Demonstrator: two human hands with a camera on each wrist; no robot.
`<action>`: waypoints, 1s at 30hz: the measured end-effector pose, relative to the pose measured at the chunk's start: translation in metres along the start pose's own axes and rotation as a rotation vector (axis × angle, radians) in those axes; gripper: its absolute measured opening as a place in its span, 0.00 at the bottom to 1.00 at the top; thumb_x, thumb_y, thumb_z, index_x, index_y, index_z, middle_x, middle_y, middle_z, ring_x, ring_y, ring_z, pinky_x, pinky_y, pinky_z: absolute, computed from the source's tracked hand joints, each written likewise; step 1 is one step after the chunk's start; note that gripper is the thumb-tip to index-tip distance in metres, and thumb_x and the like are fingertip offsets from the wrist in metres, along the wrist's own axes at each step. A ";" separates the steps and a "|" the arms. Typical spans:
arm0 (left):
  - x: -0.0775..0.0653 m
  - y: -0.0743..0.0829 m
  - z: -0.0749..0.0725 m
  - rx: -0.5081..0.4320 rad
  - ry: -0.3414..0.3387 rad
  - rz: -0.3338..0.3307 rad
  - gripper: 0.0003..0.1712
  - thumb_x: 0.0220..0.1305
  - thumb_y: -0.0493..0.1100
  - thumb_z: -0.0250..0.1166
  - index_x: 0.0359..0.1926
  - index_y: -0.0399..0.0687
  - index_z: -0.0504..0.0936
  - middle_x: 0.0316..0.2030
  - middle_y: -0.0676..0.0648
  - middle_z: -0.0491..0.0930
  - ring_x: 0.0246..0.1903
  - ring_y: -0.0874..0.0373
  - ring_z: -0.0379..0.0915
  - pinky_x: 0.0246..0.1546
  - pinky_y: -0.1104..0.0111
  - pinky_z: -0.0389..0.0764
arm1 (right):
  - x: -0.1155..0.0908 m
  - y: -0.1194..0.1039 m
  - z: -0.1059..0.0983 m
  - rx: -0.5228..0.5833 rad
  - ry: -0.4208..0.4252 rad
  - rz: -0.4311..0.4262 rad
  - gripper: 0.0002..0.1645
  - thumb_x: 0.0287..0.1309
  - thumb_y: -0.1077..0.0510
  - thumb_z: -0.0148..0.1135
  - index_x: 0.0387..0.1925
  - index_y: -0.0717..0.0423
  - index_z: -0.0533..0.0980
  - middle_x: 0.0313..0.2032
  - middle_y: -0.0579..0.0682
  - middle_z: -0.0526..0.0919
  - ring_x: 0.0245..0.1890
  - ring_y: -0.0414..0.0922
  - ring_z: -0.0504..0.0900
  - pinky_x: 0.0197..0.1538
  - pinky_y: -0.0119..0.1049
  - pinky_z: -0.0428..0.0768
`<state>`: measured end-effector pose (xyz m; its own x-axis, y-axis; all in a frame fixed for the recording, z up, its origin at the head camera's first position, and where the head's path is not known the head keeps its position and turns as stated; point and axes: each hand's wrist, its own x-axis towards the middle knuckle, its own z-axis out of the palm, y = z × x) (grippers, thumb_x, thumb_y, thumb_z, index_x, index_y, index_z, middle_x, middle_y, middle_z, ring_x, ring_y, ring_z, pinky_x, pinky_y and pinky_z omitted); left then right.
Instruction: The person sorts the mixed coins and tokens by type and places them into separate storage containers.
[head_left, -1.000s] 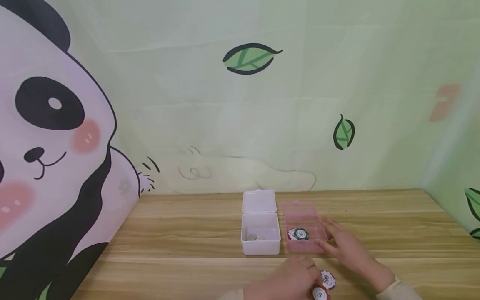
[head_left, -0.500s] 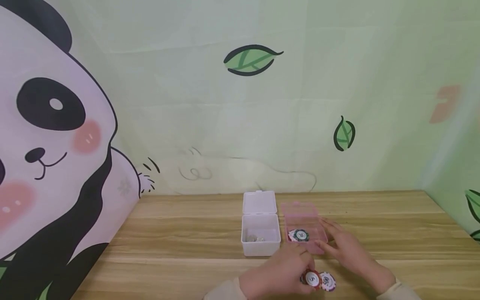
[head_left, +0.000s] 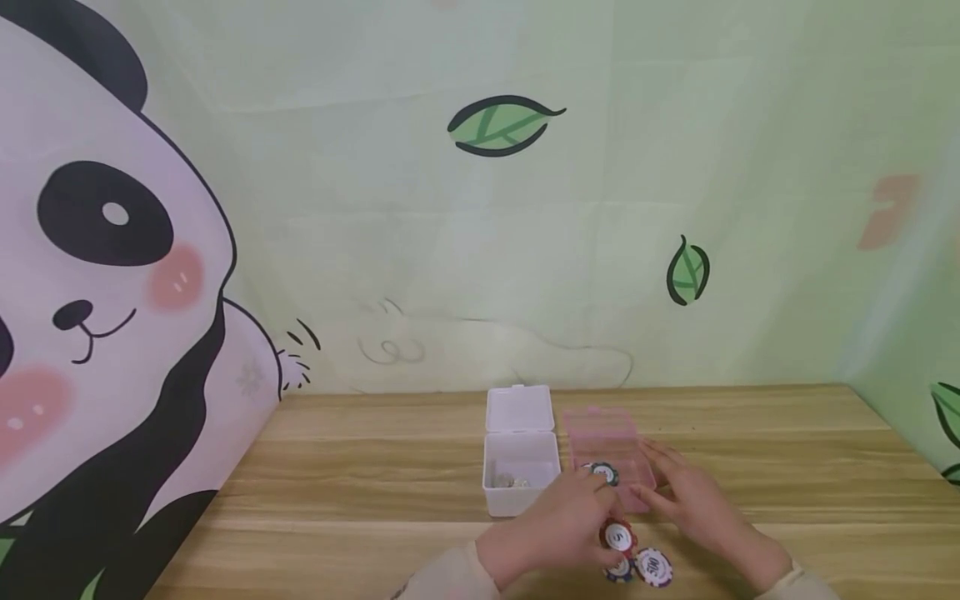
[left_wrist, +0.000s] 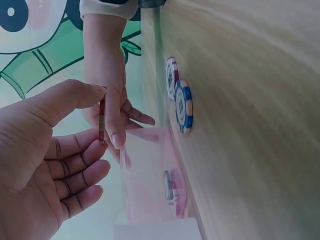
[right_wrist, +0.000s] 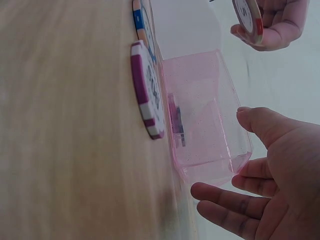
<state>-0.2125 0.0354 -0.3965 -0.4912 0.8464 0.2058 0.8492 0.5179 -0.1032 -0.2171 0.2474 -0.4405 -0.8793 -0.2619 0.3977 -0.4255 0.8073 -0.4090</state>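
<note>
My left hand (head_left: pixel 558 518) pinches a red poker chip (head_left: pixel 618 537) marked 5 between thumb and fingertips, above the table and just in front of the pink box. Edge-on, the red chip (left_wrist: pixel 102 116) shows in the left wrist view. My right hand (head_left: pixel 701 504) rests at the right side of the clear pink box (head_left: pixel 626 467), its thumb near the front corner and its fingers loosely extended. Inside that box lies a green chip (head_left: pixel 604 473) with others partly hidden. On the table are a blue chip (left_wrist: pixel 184 106) and a purple-and-white 500 chip (head_left: pixel 655 567).
A white box (head_left: pixel 522 500) with its lid (head_left: pixel 519 408) folded back stands left of the pink box, holding small pale pieces. The wooden table (head_left: pixel 360 492) ends at a green printed backdrop with a panda (head_left: pixel 112 275).
My left hand has lifted the red chip and moved forward to the pink box's front, uncovering the blue chip. The right hand stays at the box.
</note>
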 end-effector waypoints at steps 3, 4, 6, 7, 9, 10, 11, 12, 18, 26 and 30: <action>0.003 -0.003 0.000 0.008 0.007 0.000 0.16 0.51 0.61 0.70 0.33 0.59 0.79 0.29 0.63 0.73 0.34 0.69 0.65 0.37 0.80 0.65 | -0.001 0.001 0.000 -0.002 -0.002 0.002 0.37 0.59 0.50 0.64 0.62 0.70 0.67 0.62 0.68 0.71 0.59 0.66 0.72 0.61 0.61 0.71; 0.005 -0.004 0.000 0.007 0.009 0.001 0.16 0.51 0.61 0.70 0.32 0.58 0.79 0.29 0.63 0.73 0.34 0.69 0.66 0.37 0.80 0.65 | -0.001 0.001 0.000 -0.001 -0.003 0.003 0.38 0.59 0.50 0.64 0.63 0.69 0.66 0.62 0.68 0.71 0.59 0.66 0.72 0.61 0.61 0.71; 0.008 -0.006 0.001 0.008 0.007 0.000 0.17 0.52 0.61 0.69 0.32 0.57 0.78 0.29 0.62 0.73 0.36 0.68 0.67 0.41 0.78 0.68 | -0.002 0.001 -0.001 -0.003 -0.005 0.005 0.38 0.59 0.49 0.64 0.63 0.69 0.66 0.62 0.68 0.71 0.59 0.67 0.72 0.61 0.61 0.71; 0.010 -0.006 0.001 0.010 0.003 -0.004 0.17 0.53 0.61 0.69 0.33 0.57 0.78 0.30 0.62 0.74 0.37 0.68 0.69 0.43 0.78 0.70 | -0.002 0.001 -0.001 -0.003 -0.005 0.006 0.38 0.59 0.49 0.64 0.63 0.69 0.66 0.62 0.69 0.71 0.59 0.67 0.73 0.61 0.61 0.71; 0.014 -0.008 0.001 0.009 -0.005 -0.015 0.18 0.53 0.61 0.68 0.34 0.56 0.78 0.33 0.60 0.77 0.40 0.67 0.72 0.47 0.77 0.73 | -0.002 0.002 0.000 -0.001 -0.001 0.005 0.38 0.59 0.49 0.64 0.63 0.69 0.66 0.62 0.68 0.71 0.58 0.66 0.73 0.61 0.61 0.71; 0.016 -0.009 0.001 0.008 -0.011 -0.023 0.19 0.53 0.61 0.68 0.35 0.55 0.78 0.35 0.60 0.78 0.42 0.66 0.73 0.50 0.76 0.73 | -0.002 0.002 0.000 0.002 0.001 0.005 0.38 0.59 0.49 0.64 0.63 0.69 0.66 0.62 0.68 0.71 0.56 0.65 0.76 0.60 0.60 0.73; 0.018 -0.011 0.002 0.012 -0.018 -0.030 0.19 0.53 0.62 0.68 0.36 0.55 0.78 0.36 0.59 0.79 0.43 0.65 0.73 0.51 0.75 0.74 | -0.002 0.003 0.000 0.004 0.003 0.006 0.38 0.59 0.49 0.64 0.63 0.69 0.67 0.62 0.68 0.71 0.55 0.64 0.76 0.59 0.60 0.73; 0.020 -0.012 0.002 0.012 -0.021 -0.036 0.19 0.53 0.62 0.68 0.36 0.55 0.79 0.37 0.59 0.80 0.44 0.65 0.74 0.51 0.75 0.74 | -0.002 0.003 0.000 0.007 0.005 0.008 0.38 0.59 0.49 0.64 0.63 0.69 0.67 0.61 0.68 0.72 0.54 0.63 0.78 0.59 0.59 0.74; 0.030 -0.024 0.004 0.013 0.004 -0.057 0.19 0.52 0.62 0.69 0.33 0.54 0.79 0.30 0.60 0.77 0.32 0.68 0.69 0.38 0.78 0.70 | -0.002 0.005 0.001 0.005 0.002 0.015 0.38 0.58 0.49 0.64 0.63 0.68 0.67 0.62 0.68 0.71 0.49 0.60 0.81 0.57 0.59 0.76; 0.041 -0.037 0.008 -0.060 -0.038 -0.140 0.13 0.53 0.55 0.70 0.32 0.54 0.80 0.28 0.60 0.74 0.32 0.67 0.64 0.38 0.76 0.65 | -0.001 0.004 0.001 0.002 -0.012 0.028 0.38 0.59 0.46 0.63 0.64 0.66 0.67 0.63 0.65 0.72 0.36 0.44 0.83 0.49 0.49 0.82; 0.047 -0.043 0.012 -0.046 -0.049 -0.171 0.14 0.53 0.56 0.70 0.32 0.53 0.80 0.27 0.60 0.75 0.32 0.66 0.65 0.40 0.75 0.67 | -0.001 0.002 0.001 0.002 -0.015 0.022 0.38 0.60 0.46 0.63 0.63 0.67 0.67 0.63 0.65 0.71 0.34 0.43 0.84 0.48 0.47 0.83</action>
<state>-0.2741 0.0548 -0.3938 -0.6374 0.7518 0.1686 0.7596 0.6499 -0.0261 -0.2172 0.2486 -0.4423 -0.8917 -0.2518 0.3762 -0.4061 0.8121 -0.4190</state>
